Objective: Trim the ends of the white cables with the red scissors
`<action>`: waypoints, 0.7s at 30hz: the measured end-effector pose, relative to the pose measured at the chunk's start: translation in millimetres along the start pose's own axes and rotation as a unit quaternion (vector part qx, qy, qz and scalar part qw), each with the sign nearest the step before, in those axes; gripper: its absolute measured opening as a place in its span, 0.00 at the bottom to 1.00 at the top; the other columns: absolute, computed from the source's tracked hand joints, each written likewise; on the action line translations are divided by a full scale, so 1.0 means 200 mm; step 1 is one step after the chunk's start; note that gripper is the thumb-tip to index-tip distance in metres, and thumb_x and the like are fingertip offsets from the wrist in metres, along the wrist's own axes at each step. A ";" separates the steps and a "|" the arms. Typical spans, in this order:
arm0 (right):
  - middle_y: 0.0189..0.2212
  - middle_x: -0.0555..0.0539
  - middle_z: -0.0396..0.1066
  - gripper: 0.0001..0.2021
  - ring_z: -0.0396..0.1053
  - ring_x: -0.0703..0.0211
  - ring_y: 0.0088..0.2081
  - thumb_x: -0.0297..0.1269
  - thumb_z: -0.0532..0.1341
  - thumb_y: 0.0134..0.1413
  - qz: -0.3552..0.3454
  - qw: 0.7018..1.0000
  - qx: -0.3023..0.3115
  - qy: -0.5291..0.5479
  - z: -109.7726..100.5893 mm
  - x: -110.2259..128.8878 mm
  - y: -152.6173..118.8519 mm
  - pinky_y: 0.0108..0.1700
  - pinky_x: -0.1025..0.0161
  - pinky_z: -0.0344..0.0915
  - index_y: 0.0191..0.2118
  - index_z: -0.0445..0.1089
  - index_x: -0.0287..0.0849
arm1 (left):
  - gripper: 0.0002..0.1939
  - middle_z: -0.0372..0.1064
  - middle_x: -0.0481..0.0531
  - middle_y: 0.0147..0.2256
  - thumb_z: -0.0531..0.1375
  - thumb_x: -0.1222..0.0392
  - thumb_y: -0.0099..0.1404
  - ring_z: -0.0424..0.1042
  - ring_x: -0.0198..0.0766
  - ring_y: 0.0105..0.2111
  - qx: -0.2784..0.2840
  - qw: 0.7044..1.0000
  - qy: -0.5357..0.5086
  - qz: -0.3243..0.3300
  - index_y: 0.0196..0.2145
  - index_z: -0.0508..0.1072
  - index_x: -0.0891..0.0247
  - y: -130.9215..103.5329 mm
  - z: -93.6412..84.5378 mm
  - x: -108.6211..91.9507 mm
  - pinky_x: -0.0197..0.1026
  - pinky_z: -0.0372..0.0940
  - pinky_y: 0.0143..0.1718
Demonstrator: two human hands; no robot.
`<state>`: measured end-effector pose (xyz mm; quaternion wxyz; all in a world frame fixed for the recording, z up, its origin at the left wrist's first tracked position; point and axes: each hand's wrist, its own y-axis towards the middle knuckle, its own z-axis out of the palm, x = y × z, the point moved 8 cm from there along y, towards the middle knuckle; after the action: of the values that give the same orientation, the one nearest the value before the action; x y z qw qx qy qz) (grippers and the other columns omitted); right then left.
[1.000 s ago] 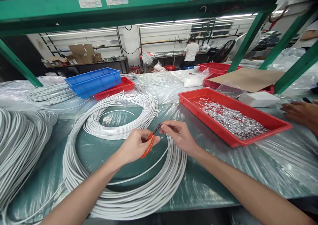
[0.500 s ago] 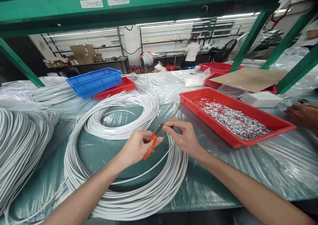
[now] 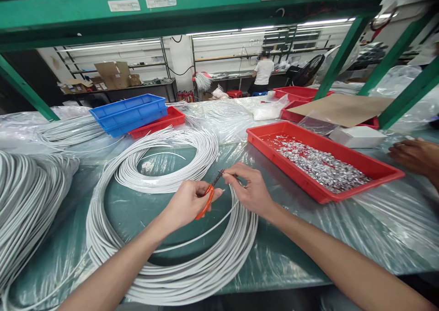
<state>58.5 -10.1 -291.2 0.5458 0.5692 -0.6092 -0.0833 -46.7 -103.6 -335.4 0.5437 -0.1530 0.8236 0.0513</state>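
1. Table (image 3: 274,256), green under clear plastic film, ends at a front edge running along the bottom, close to the near side of the large grey coil (image 3: 195,281).
2. Open green surface shows inside that coil, below the hands; another strip lies between the right forearm (image 3: 329,251) and the near wall of the red tray (image 3: 291,168), which holds small metal pieces (image 3: 322,164).
3. A thick cable bundle (image 3: 27,206) bounds the left side, just beside the coil. A smaller white coil (image 3: 164,184) lies ahead, and a blue tray (image 3: 130,115) sits beyond it.
4. Another person's hand (image 3: 413,158) is at the right edge, past the red tray, well apart from the wearer's own.
5. The orange-handled cutting tool (image 3: 206,203) is held above the far part of the large coil's opening. Its long axis slants: handles near and left, dark tip away and right, meeting the right hand's fingertips.
6. The left hand (image 3: 188,203) is curled closed round the handles; I cannot tell whether the blades are parted.
7. The right hand (image 3: 253,188) has thumb and forefinger pinched together at the tip; what lies between them is too small to tell.
8. A single pale cable (image 3: 192,242) curves across the opening and disappears under the right hand.
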 end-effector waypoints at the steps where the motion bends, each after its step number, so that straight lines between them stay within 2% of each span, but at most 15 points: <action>1: 0.23 0.51 0.68 0.10 0.64 0.62 0.28 0.31 0.57 0.63 0.008 1.000 0.009 0.007 0.01 -0.01 0.00 0.35 0.62 0.60 0.30 0.69 0.41 | 0.20 0.66 0.47 0.19 0.61 0.48 0.62 0.63 0.29 0.17 0.001 1.000 -0.001 0.000 0.22 0.66 0.66 0.00 0.00 0.00 0.31 0.54 0.18; 6: 0.25 0.50 0.67 0.14 0.66 0.63 0.29 0.32 0.53 0.65 0.055 0.997 0.041 0.039 0.05 -0.06 -0.01 0.34 0.65 0.61 0.27 0.65 0.41 | 0.19 0.67 0.48 0.20 0.61 0.48 0.62 0.64 0.30 0.18 0.008 1.000 -0.002 0.005 0.23 0.66 0.66 0.02 0.00 0.01 0.31 0.55 0.18; 13: 0.24 0.51 0.69 0.09 0.65 0.63 0.28 0.32 0.59 0.61 0.082 0.996 0.007 0.040 0.02 -0.05 -0.02 0.34 0.65 0.60 0.29 0.71 0.40 | 0.20 0.67 0.48 0.21 0.60 0.47 0.63 0.64 0.30 0.18 0.011 1.000 0.007 0.008 0.23 0.66 0.66 0.01 -0.01 0.01 0.31 0.56 0.19; 21: 0.24 0.50 0.69 0.12 0.66 0.62 0.28 0.35 0.57 0.62 0.108 0.991 0.033 0.072 0.06 -0.09 -0.02 0.33 0.64 0.60 0.27 0.69 0.40 | 0.20 0.65 0.48 0.20 0.60 0.47 0.64 0.64 0.31 0.20 0.013 0.999 0.034 0.022 0.23 0.66 0.66 0.02 -0.01 0.01 0.32 0.57 0.22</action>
<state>47.5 -3.8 -309.8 0.5751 0.5224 -0.6285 0.0370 -51.2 -100.8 -336.9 0.5163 -0.1295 0.8452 0.0475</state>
